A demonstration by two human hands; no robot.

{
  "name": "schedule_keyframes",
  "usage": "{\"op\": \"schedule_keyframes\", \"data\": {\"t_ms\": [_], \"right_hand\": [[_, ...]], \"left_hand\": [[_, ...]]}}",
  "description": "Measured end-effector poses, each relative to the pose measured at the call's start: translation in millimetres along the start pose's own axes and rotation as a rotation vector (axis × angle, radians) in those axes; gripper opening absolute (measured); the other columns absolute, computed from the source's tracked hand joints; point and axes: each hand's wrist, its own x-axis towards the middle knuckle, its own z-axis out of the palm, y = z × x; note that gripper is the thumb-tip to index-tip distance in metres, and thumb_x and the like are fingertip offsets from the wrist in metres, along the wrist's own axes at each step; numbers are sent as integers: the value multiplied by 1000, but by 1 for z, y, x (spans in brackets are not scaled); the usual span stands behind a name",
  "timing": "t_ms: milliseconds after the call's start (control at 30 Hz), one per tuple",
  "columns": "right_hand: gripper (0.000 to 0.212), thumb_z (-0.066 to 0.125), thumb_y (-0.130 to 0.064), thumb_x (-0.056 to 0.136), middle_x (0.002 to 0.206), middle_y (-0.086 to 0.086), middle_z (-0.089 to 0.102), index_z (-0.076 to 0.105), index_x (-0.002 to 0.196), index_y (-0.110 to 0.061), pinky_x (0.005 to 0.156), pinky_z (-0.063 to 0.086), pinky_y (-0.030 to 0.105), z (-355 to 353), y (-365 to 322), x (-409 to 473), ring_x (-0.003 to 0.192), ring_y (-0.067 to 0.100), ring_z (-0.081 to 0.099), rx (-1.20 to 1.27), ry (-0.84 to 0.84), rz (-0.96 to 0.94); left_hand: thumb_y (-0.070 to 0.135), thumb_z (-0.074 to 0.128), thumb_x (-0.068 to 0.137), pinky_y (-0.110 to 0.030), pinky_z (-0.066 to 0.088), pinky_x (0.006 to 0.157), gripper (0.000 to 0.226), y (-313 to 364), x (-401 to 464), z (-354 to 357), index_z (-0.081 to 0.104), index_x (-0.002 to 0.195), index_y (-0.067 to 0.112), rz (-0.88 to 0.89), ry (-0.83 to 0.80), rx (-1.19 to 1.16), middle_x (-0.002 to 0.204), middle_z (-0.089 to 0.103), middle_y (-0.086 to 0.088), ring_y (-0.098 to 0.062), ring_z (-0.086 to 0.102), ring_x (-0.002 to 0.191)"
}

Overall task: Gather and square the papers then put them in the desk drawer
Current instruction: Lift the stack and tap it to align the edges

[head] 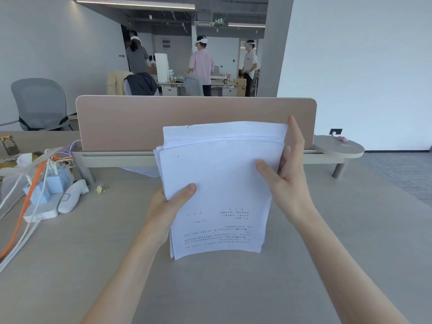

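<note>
So the stack of papers (217, 183) is up off the tabletop (233, 288), held more or less upright in front of the pink divider panel (131, 122), and it's honestly not squared yet — the back sheets stick up above the front ones and the left edges fan out a bit. The left hand (168, 204) has its fingers closed around the lower left edge, thumb pressed on the front sheet; the right hand (287, 174) is only half closed, thumb on the face of the stack and the other fingers stretched up along the right edge. My worry: with that loose a hold on one side, a few of the offset sheets could slide out or buckle if the stack gets tapped down hard, and there looks to be a stray sheet (140, 170) lying under the divider rail that could get left behind. The tabletop is plain grey and clear in the middle, with a tangle of cables and chargers (44, 183) off to the left — easy to snag. Open office behind, grey chair (39, 101), people standing at far desks. No drawer in view.
</note>
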Motion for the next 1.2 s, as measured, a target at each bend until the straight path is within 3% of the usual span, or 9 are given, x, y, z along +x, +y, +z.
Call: {"op": "schedule_keyframes", "data": {"t_ms": [133, 233, 300, 467, 700, 833, 967, 1067, 1200], "right_hand": [[82, 59, -8, 94, 153, -46, 18, 16, 155, -43, 108, 34, 25, -3, -3, 9, 135, 7, 40, -244, -33, -106], [65, 58, -10, 95, 141, -38, 41, 36, 149, -35, 82, 34, 5, -5, -3, 14, 113, 3, 48, -373, -25, -126], [54, 59, -12, 94, 132, -18, 55, 46, 142, -33, 73, 34, 10, -3, -3, 14, 100, 12, 52, -408, 7, -105], [56, 60, -13, 95, 131, 3, 56, 43, 145, -32, 84, 38, 12, 0, -2, 9, 109, 17, 46, -416, -12, -113], [39, 60, -16, 94, 117, -16, 60, 58, 128, -35, 78, 36, 5, 3, -3, 12, 102, 1, 47, -419, -7, -111], [54, 61, -16, 95, 126, -45, 44, 41, 142, -36, 97, 37, 14, 3, -1, 10, 126, 7, 47, -317, -8, -65], [50, 67, -28, 93, 132, -8, 63, 42, 136, -37, 96, 52, 38, 3, 19, -2, 121, 18, 63, 169, 33, 276], [32, 63, -30, 96, 117, -5, 75, 59, 127, -23, 85, 55, 34, 10, 37, -23, 108, 19, 72, 291, 12, 463], [28, 57, -25, 100, 118, -6, 76, 63, 127, -21, 75, 58, 22, 20, 47, -41, 108, 12, 73, 332, -13, 458]], "left_hand": [[35, 79, 64, -38, 58, 78, 30, -10, -3, 1, 77, 92, 26, -21, 16, -6, 100, 79, 0, -20, 75, 93], [31, 78, 68, -37, 59, 76, 26, -13, -3, 0, 76, 93, 23, -26, 27, -7, 98, 79, 0, -20, 75, 91], [29, 77, 69, -34, 60, 73, 25, -14, -2, 0, 75, 93, 22, -22, 28, -3, 96, 80, 2, -18, 76, 88], [28, 73, 72, -27, 59, 68, 22, -17, -1, -2, 74, 93, 23, -11, 19, 11, 92, 80, 5, -14, 76, 86], [28, 73, 72, -30, 59, 72, 21, -19, -2, -3, 75, 93, 25, -16, 5, 26, 96, 80, 4, -15, 75, 90], [34, 78, 66, -32, 57, 74, 18, -22, -4, -3, 78, 84, 35, -23, 9, 45, 93, 80, 7, -13, 75, 87], [27, 77, 72, -32, 57, 74, 14, -28, -9, -4, 79, 80, 38, -45, 11, 71, 91, 80, 8, -13, 75, 88], [32, 81, 70, -38, 57, 79, 13, -34, -11, -5, 79, 82, 38, -77, 18, 79, 93, 80, 6, -17, 75, 90], [37, 82, 61, -38, 57, 80, 19, -35, -9, -2, 79, 80, 35, -84, 53, 69, 92, 80, 5, -15, 76, 87]]}}
